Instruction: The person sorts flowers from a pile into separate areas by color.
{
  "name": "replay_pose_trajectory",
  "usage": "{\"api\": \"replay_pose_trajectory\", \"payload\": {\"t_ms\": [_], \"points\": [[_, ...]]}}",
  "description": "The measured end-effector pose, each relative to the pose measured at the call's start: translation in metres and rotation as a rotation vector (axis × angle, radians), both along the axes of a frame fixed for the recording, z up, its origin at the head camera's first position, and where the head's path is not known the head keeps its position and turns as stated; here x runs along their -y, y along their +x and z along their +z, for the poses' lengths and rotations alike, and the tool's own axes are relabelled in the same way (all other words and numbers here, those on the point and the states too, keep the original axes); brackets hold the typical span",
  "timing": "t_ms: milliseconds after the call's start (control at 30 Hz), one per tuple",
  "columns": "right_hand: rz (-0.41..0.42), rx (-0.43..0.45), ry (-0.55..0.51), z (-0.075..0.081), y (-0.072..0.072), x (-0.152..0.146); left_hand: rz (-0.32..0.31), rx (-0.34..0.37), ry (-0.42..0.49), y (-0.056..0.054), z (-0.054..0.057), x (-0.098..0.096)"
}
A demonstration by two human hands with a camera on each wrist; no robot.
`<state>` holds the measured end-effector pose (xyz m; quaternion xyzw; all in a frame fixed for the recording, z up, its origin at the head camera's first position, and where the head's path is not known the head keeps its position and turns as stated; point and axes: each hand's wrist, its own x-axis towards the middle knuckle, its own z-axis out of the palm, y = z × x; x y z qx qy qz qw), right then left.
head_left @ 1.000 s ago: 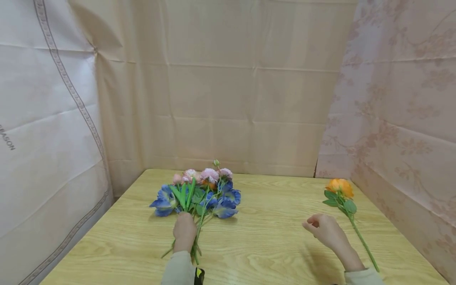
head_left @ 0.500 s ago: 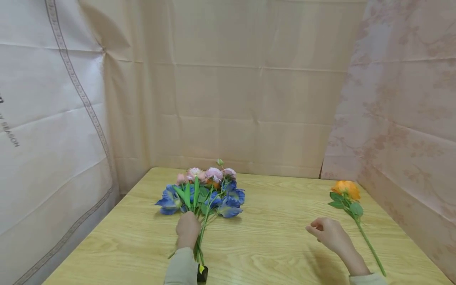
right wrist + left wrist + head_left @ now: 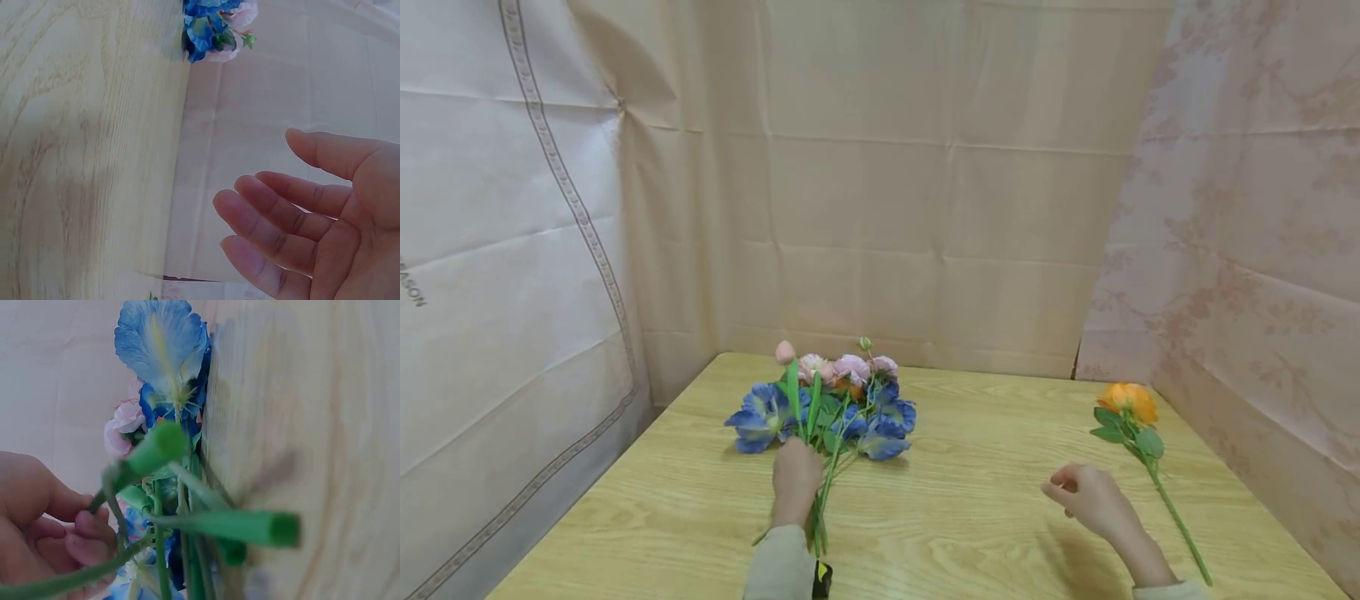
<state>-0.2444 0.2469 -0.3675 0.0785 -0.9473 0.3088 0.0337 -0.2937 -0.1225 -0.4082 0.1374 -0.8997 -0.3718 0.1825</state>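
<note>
At the left of the table lies a bunch of artificial flowers: blue irises (image 3: 762, 417), pale purple and pink blooms (image 3: 852, 368), and a bit of orange among them. My left hand (image 3: 797, 479) pinches the green stem (image 3: 128, 472) of a pink tulip (image 3: 785, 352), whose bud stands up at the bunch's back left. Several other stem ends run past those fingers in the left wrist view. My right hand (image 3: 1093, 500) hovers over the right half with relaxed fingers and an empty palm. Beyond it lies a single orange flower (image 3: 1129, 404) with green leaves.
The wood-grain table (image 3: 977, 500) meets a beige cloth (image 3: 925, 208) along its back edge. Patterned cloth (image 3: 1262, 275) hangs close on the right, white cloth (image 3: 497, 292) on the left. A small black object (image 3: 822, 579) shows beside my left sleeve.
The pink tulip bud has risen above the other blooms in my left hand, its leaves shifting with it. My right hand stays nearly where it was. The view has shifted slightly.
</note>
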Motion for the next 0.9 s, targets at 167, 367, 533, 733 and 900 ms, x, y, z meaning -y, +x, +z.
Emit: {"api": "replay_pose_trajectory", "payload": {"t_ms": [167, 367, 533, 733, 900], "points": [[0.016, 0.018, -0.018, -0.002, 0.0, 0.001, -0.006, -0.143, -0.041, 0.001, 0.002, -0.005], [0.035, 0.003, -0.041, -0.005, -0.001, 0.003, -0.057, -0.188, 0.002, 0.004, 0.013, -0.012], [0.042, -0.026, -0.061, -0.008, 0.0, 0.008, -0.141, -0.227, 0.042, 0.008, 0.021, -0.02], [0.062, -0.054, -0.073, -0.011, 0.002, 0.017, -0.252, -0.256, 0.068, 0.016, 0.031, -0.036], [0.123, -0.085, -0.095, -0.014, 0.002, 0.024, -0.408, -0.273, 0.123, 0.025, 0.037, -0.054]]}}
